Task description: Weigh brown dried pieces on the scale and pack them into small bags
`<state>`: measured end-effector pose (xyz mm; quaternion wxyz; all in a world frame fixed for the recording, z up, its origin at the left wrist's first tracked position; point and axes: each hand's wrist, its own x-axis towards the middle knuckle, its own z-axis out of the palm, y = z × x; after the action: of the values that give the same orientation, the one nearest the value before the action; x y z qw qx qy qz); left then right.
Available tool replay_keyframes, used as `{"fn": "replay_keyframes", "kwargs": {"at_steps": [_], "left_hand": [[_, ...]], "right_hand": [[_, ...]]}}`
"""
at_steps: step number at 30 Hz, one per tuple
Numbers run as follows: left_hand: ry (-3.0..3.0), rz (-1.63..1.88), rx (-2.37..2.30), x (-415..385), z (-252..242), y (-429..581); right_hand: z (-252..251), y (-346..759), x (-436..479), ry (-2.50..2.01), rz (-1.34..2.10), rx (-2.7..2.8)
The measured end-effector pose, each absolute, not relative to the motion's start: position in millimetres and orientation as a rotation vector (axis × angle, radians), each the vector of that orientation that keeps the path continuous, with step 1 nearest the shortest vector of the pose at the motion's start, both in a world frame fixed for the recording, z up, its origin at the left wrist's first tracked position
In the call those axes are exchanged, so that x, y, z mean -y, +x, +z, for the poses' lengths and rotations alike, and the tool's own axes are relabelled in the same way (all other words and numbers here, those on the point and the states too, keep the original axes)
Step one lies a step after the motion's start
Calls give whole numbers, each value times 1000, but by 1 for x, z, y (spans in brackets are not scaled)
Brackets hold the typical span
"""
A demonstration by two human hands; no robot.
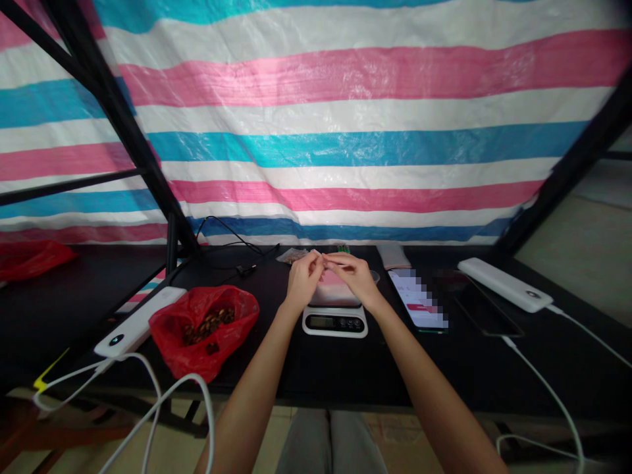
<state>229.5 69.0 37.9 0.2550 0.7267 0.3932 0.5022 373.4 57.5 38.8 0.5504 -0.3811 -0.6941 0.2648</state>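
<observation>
Head view: nearest the wearer, two grey-trousered legs are showing far below the fingers, under one black table. To the left of the fingers and nearer than they are, one white power bank is lying with white cable looping from it. Between it and the fingers, one red plastic bag is standing open; it is holding many small brown pieces, too crowded to count. Directly beneath the fingers, one kitchen scale is sitting with its display toward the wearer. Two hands are meeting above it: the left hand and the right hand are pressing bent fingers together in a pinch; whether anything is lying between the fingertips cannot be told. Right of the fingers, two phones are lying flat, one lit phone and, farther out, one dark phone, with a second white power bank just beyond. Behind the fingers, one clear packet is resting to the left and one pale pouch to the right. Farthest away, one striped sheet is hanging behind everything.
</observation>
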Motion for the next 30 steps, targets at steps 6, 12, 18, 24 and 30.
{"fn": "replay_keyframes", "kwargs": {"at_steps": [6,12,18,24,30], "left_hand": [[1666,1382,-772,-75,40,228],[1597,1489,-789,-69,47,229],[1677,1490,-803,-71,41,232],[1749,1504,-814,-75,35,233],[1973,1437,-907,-67,40,234]], "right_hand": [[39,372,-55,-971,435,1629],[42,370,-50,-994,511,1610],[44,372,-52,-999,557,1559],[43,373,-50,-1013,447,1618],[46,373,-45,-1073,252,1722]]}}
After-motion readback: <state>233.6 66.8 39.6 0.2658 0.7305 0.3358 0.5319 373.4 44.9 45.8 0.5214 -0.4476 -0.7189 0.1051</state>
